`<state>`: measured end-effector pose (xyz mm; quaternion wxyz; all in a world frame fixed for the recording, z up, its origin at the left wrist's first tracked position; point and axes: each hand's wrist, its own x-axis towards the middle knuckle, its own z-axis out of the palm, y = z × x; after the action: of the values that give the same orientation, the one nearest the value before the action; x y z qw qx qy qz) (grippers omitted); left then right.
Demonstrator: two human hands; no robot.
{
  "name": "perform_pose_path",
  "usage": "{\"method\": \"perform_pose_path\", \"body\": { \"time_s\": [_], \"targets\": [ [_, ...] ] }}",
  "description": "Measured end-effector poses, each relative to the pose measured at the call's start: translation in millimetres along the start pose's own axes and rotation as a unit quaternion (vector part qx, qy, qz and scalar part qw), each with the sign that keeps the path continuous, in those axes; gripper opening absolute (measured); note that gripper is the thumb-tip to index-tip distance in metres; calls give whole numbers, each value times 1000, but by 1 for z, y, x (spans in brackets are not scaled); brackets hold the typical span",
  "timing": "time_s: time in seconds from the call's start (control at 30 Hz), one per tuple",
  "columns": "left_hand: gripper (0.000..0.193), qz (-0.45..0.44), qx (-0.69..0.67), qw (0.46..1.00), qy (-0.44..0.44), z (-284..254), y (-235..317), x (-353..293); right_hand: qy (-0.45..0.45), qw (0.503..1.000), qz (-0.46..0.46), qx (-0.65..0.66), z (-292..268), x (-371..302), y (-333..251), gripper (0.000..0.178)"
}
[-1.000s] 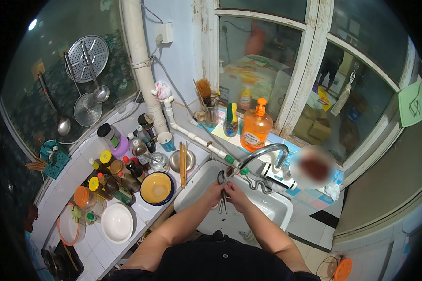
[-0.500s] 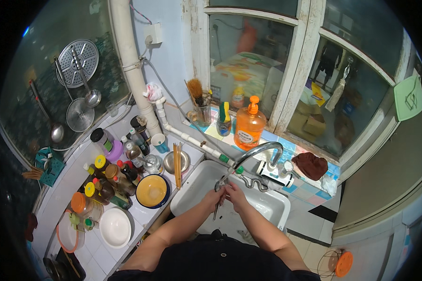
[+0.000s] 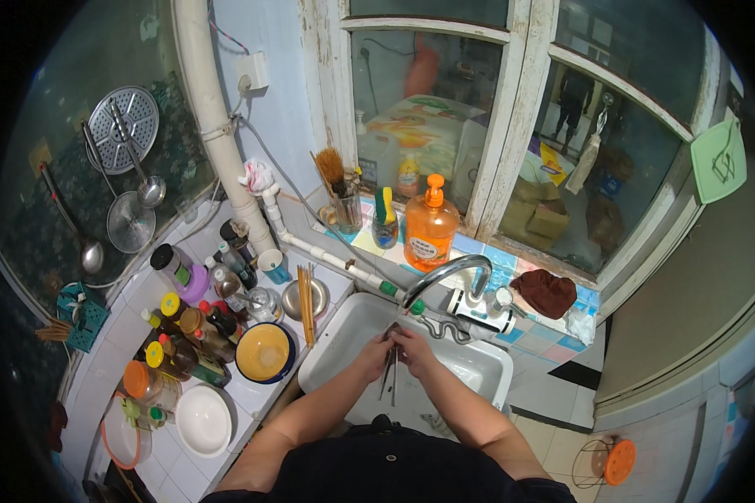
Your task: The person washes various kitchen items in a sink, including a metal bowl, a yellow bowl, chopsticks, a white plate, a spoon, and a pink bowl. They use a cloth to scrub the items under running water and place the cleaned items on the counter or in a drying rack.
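Observation:
Both hands meet over the white sink (image 3: 320, 362), just below the curved chrome faucet (image 3: 459, 263). My left hand (image 3: 374, 357) is closed around thin metal utensils (image 3: 393, 389), whose slim handles hang down toward the basin, slightly apart. Against it, my right hand (image 3: 415, 352) is closed too, fingers pressed on the same utensils near their upper ends. The fingers cover those ends, so their exact kind is hidden. A stream of water seems to fall from the spout onto the fingers.
Left of the sink, chopsticks (image 3: 307, 306) lie across a metal bowl (image 3: 294, 303), beside a yellow-lined bowl (image 3: 264, 350), a white bowl (image 3: 204, 421) and several bottles. Along the ledge stand an orange soap bottle (image 3: 431, 228), a sponge (image 3: 384, 206) and a brown cloth (image 3: 544, 293).
The hands have dropped slightly and drawn together. Two utensil handles now hang apart below them, where one showed before. The whole view has shifted a little.

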<state>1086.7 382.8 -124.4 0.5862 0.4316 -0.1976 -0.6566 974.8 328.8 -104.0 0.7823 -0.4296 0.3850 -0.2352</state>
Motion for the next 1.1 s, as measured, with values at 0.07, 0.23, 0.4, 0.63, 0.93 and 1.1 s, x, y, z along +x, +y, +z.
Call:
{"method": "perform_pose_path", "body": {
  "time_s": [0.07, 0.23, 0.4, 0.63, 0.93, 1.1],
  "targets": [
    [16, 14, -13, 999, 40, -4, -3, 4, 49, 998, 23, 45, 16, -15, -4, 27],
    [12, 77, -6, 981, 179, 13, 22, -6, -70, 992, 100, 11, 19, -29, 7, 30],
    [16, 115, 78, 968, 208, 3, 42, -8, -90, 990, 65, -86, 17, -28, 9, 23],
    [28, 167, 340, 908, 178, -27, 53, -9, -57, 944, -37, -322, 15, -14, 18, 21],
    [16, 234, 534, 792, 181, -30, 93, -59, -102, 945, -55, -307, 29, -21, 12, 23],
    [12, 301, 522, 756, 254, -25, 111, -84, -166, 972, 38, -161, 19, -22, 13, 24]
  ]
}}
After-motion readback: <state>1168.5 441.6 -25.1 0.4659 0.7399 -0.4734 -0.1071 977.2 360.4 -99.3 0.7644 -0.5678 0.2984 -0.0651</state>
